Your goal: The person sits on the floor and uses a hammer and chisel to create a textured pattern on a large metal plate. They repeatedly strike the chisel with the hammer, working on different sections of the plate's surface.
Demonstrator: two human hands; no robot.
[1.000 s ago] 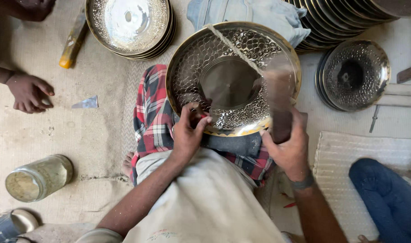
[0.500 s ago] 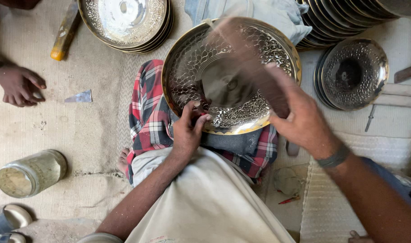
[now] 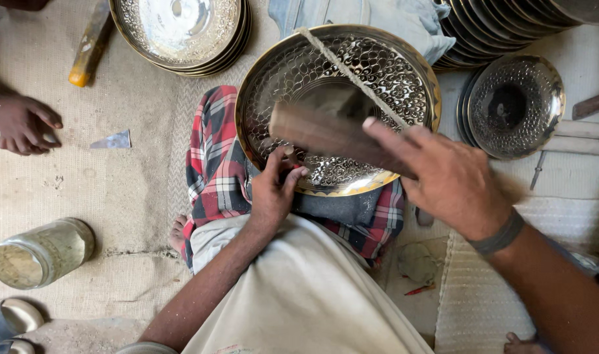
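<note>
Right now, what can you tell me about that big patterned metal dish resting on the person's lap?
The dish is round, shallow and shiny, of silvery metal with a golden rim. A hammered, dimpled pattern rings its smoother centre. It lies face up, tilted on the checked cloth over the person's lap. A string runs straight across it. The left hand presses a small tool against its near edge, while the right hand holds a wooden block above it, blurred.

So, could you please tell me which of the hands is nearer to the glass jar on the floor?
Left. The left hand rests at the bowl's near edge, closer to the jar; the right hand is farther off.
</note>
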